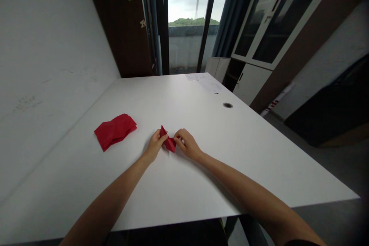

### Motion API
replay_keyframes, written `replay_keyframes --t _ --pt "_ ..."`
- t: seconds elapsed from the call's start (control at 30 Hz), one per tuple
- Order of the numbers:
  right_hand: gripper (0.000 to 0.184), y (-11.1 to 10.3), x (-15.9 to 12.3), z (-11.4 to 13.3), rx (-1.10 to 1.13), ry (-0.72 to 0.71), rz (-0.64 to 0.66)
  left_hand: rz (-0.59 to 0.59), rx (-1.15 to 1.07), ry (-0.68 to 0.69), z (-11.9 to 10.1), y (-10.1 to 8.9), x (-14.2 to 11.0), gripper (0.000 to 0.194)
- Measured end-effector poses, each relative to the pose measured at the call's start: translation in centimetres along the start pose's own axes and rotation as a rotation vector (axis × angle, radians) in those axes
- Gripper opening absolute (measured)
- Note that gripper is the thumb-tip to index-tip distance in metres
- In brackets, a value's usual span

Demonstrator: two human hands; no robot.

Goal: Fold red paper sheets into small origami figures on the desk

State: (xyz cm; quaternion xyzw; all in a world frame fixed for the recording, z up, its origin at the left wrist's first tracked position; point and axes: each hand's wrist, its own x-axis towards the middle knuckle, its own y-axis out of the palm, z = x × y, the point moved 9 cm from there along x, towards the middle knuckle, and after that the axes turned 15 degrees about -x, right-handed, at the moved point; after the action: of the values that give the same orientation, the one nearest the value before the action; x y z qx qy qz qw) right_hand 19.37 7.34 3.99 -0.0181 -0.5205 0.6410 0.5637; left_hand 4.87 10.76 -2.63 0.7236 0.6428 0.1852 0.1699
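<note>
A small folded piece of red paper (169, 142) lies on the white table (201, 169) between my two hands. My left hand (155, 144) pinches its left side, where a corner sticks up. My right hand (186, 143) pinches its right end with curled fingers. Both hands rest low on the tabletop. To the left lies a loose stack of red paper sheets (114, 130), apart from both hands.
A white wall (43, 57) runs along the table's left side. A round cable hole (227, 105) and some white papers (206, 82) sit at the far right of the table. A glass-door cabinet (268, 27) stands beyond, by the window.
</note>
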Motion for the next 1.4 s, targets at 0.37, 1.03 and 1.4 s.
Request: replay_keyframes --t 0.37,1.03,1.4 --pt "0.027 1.3 -0.8 3.1 -0.024 -0.235 0.185 -0.093 0.121 0.033 0.5 -0.8 -0.1 0.040" --pt "0.028 2.0 -0.7 0.2 -0.294 -0.049 0.128 0.059 -0.069 -0.051 2.4 1.4 -0.8 0.044" --pt "0.013 1.8 -0.5 -0.4 -0.497 -0.065 0.109 0.057 -0.076 -0.074 2.7 1.6 -0.7 0.039"
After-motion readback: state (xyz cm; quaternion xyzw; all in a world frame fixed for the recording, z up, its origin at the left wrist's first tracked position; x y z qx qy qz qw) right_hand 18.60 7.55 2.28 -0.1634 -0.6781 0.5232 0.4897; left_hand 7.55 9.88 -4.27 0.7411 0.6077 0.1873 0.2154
